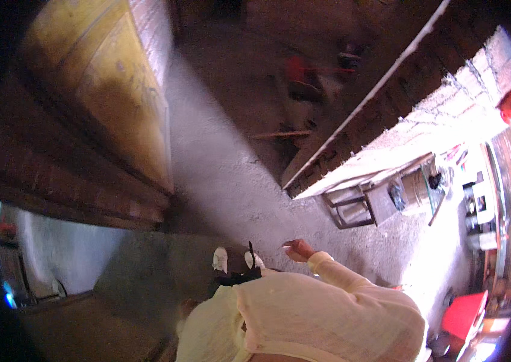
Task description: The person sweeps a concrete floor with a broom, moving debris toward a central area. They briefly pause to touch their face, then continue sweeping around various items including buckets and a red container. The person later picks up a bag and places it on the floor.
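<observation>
My right hand (pixel 298 250) hangs over the concrete floor, out in front of my body. Its fingers are loosely bent and partly apart, and I see nothing held in them. A pale sleeve (pixel 343 274) covers that arm. My left hand (pixel 188 306) is a dim, blurred patch low beside my shirt, so its fingers cannot be made out. Below me stand my feet in white shoes (pixel 220 259), under dark trousers. A thin dark strip (pixel 252 248) shows in front of the right shoe; what it is I cannot tell.
A yellowish wooden door (pixel 126 102) stands at left beside a dark brick edge. On the right, a brick wall (pixel 388 130) runs back from its near corner. Behind it are a wooden frame (pixel 352 210) and a red chair (pixel 465 314). A stick (pixel 282 134) lies in shadow ahead.
</observation>
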Motion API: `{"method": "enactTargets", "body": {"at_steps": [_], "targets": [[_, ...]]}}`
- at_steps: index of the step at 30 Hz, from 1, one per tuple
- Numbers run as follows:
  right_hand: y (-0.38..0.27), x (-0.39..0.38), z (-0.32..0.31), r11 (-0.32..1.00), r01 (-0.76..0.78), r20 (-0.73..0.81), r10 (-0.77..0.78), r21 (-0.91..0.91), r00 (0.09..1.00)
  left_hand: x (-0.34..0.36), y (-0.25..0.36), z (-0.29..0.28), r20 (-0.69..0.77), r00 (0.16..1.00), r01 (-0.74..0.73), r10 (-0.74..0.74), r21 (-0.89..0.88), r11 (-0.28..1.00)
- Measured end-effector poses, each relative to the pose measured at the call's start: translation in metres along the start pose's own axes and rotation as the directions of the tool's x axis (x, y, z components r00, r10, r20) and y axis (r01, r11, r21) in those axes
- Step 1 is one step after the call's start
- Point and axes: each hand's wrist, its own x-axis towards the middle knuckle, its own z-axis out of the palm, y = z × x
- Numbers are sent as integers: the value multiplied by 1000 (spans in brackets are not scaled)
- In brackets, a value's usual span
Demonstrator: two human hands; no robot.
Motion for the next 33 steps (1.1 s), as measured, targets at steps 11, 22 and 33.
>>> {"method": "enactTargets", "body": {"at_steps": [11,22,33], "targets": [[-12,-87,76,919,-369,-249,393,138,885,144,125,-58,208,974,-130,88,194,972],[-17,-211,170,704,-467,-334,684,535,649,162,233,88,463,884,-156,-69,429,890],[92,-321,197,557,-320,-372,790,766,486,38,236,330,624,767,-257,-149,511,820]]}}
